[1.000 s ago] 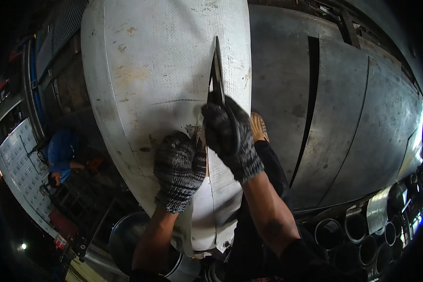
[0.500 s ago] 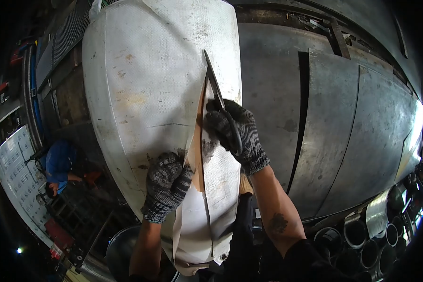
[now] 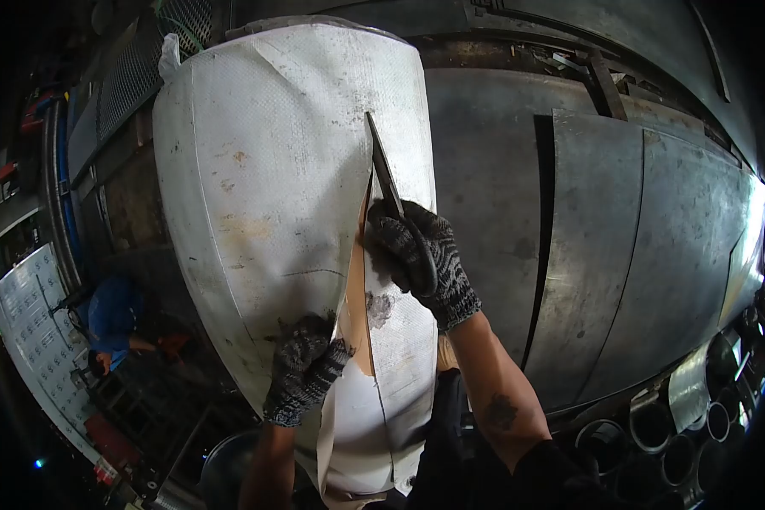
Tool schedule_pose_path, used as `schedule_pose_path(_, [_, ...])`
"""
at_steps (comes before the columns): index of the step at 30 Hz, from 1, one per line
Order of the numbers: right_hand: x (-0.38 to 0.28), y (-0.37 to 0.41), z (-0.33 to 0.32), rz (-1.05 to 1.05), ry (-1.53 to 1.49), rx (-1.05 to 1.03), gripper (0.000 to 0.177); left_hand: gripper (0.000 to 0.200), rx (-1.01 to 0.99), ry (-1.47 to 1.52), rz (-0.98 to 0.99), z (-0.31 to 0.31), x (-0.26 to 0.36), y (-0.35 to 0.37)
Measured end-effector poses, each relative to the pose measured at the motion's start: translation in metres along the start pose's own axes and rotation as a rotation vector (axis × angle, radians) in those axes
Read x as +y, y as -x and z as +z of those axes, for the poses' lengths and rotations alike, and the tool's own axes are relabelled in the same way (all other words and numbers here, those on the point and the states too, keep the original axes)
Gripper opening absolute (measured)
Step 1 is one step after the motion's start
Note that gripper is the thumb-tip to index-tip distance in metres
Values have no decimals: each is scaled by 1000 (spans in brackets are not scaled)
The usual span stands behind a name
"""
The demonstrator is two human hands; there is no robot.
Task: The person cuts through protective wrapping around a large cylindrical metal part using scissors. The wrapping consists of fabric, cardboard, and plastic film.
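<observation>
A large roll in white woven wrapping [image 3: 263,170] lies in front of me, slit lengthwise, with brown paper [image 3: 359,331] and a white layer showing in the gap. My right hand [image 3: 416,255], in a grey-black knit glove, is closed around the dark handles of a pair of scissors [image 3: 384,174]. Their long blade points away from me at the top of the slit; the lower blade is hidden under the wrapping. Lower down, my left hand [image 3: 306,365], gloved alike, pinches the left cut edge of the wrapping.
Flat metal sheets [image 3: 599,246] lie to the right of the roll. Several round tubes [image 3: 650,425] are stacked at the lower right. Another person in blue [image 3: 115,310] bends over work at the left. Expanded metal mesh [image 3: 136,76] stands at the upper left.
The whole view has shifted, so the roll and both hands appear slightly lower. Both hands keep their holds, and the slit's upper end looks slightly narrower around the blade.
</observation>
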State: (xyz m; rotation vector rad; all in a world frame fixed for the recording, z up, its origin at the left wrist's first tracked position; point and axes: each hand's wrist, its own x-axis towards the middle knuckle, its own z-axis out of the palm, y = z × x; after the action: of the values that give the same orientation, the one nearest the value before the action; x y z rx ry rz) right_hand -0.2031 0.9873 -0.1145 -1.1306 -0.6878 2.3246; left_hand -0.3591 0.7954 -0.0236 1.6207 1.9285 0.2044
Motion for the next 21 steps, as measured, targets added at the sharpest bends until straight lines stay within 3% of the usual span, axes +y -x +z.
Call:
schedule_pose_path(1, [-4,2,0,46,-89,6,48,27,-7,11,-6,2,-5,6])
schedule_pose_path(2, [-10,-3,4,40,-89,31,48,28,9,-86,191,1,-14,13])
schedule_pose_path(4, [-22,-14,9,23,-57,28,47,27,-63,117,-164,-5,-2,4])
schedule_pose_path(7, [-27,-17,15,86,-150,60,46,34,-132,253,-228,-12,-4,2])
schedule_pose_path(8, [-33,-22,14,1,-25,50,46,36,-129,260,-221,-13,-6,4])
schedule_pose_path(11, [-43,-50,4,-248,243,-70,48,43,-111,181,-130,-14,-17,7])
schedule_pose_path(13, [-58,-60,-1,-48,1,-113,48,47,-107,122,-89,-13,-27,12])
schedule_pose_path(14, [-55,-63,-4,-50,7,-111,48,50,-104,76,-54,-12,-32,15])
schedule_pose_path(15, [-46,-69,-8,-292,322,-125,38,52,-97,15,-8,-9,-39,19])
schedule_pose_path(17, [-44,-69,-7,-532,634,-130,30,56,-46,-202,170,1,-59,38])
schedule_pose_path(19, [-55,-71,4,-236,330,-25,42,61,-5,-400,282,5,-68,43])
schedule_pose_path(21, [-57,-80,8,-371,255,-104,40,61,-64,-480,265,-1,-70,44])
